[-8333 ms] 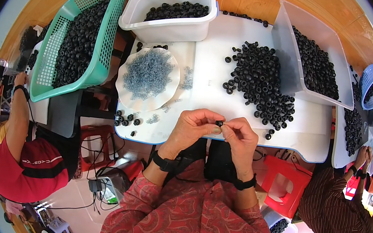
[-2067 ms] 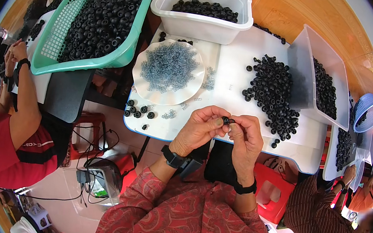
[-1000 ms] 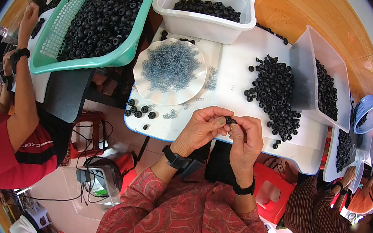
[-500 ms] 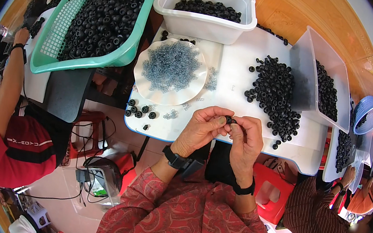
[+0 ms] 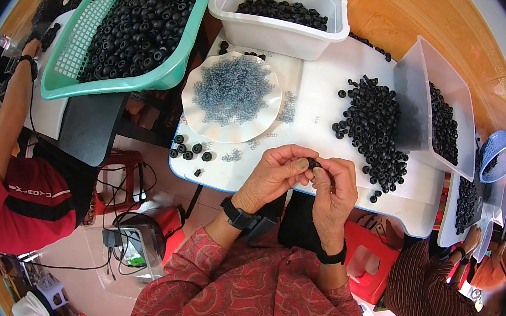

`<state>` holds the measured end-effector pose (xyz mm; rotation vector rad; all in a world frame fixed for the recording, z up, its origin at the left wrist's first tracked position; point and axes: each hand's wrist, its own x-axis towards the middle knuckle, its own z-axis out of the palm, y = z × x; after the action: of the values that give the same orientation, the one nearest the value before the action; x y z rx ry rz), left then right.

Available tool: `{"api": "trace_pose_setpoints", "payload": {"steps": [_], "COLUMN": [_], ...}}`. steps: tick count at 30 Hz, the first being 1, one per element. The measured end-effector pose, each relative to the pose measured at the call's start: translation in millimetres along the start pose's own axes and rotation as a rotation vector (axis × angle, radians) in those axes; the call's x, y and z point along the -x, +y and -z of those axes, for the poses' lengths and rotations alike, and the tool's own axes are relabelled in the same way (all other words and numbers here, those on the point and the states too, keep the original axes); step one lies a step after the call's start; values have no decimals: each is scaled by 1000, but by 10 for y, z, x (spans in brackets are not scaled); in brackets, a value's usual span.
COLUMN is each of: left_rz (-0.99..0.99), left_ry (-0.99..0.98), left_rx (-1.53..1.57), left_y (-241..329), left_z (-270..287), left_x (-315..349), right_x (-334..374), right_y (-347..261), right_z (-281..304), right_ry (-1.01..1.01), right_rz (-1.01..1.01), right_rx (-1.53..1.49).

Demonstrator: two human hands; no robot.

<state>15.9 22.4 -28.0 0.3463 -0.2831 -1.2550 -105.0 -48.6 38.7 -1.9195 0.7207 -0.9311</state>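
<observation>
Both my hands meet above the front edge of the white table [image 5: 313, 127]. My left hand [image 5: 278, 172] pinches a small round black plastic part [image 5: 312, 163] between thumb and fingers. From the other side, my right hand [image 5: 334, 190] grips the same part with thumb and forefinger. Fingertips cover much of it, so its finer shape is hidden. A scalloped white plate [image 5: 190, 112] heaped with small springs [image 5: 233, 89] lies beyond my left hand. Several loose black parts [image 5: 188, 155] rest near the table's left corner. Right of my hands spreads a pile of black parts [image 5: 368, 118].
A green basket [image 5: 178, 76] full of black ring-shaped parts stands at the far left. A white tub [image 5: 274, 37] and a clear bin [image 5: 415, 96] hold more. Co-workers sit on either side, one in a red shirt [image 5: 26, 206], another in striped brown [image 5: 428, 296].
My hands stay in nearly the same place, with the black part turned slightly between my fingertips. The left co-worker's hand has shifted a little.
</observation>
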Motion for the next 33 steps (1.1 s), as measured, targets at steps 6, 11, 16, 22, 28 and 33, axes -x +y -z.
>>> {"api": "trace_pose_setpoints", "payload": {"steps": [6,11,16,22,28,33], "left_rz": [3,-2,-5,-15,-26,-3], "left_ry": [44,43,55,77,110,134], "left_rx": [-26,-41,-72,-114,-180,-254], "left_y": [11,21,7,-10,-22,-37], "left_z": [-55,-46,-55,-49,-83,-73], "left_x": [-2,-1,-2,11,21,21], "right_x": [-6,-7,-8,0,-1,-5], "right_y": [-2,-12,-1,-9,-19,18], "right_z": [5,3,16,43,68,98], "right_ry": [-3,-5,-6,-22,-21,-20], "right_rz": [14,52,65,84,109,134], "right_rx": [41,97,114,150,177,202]}}
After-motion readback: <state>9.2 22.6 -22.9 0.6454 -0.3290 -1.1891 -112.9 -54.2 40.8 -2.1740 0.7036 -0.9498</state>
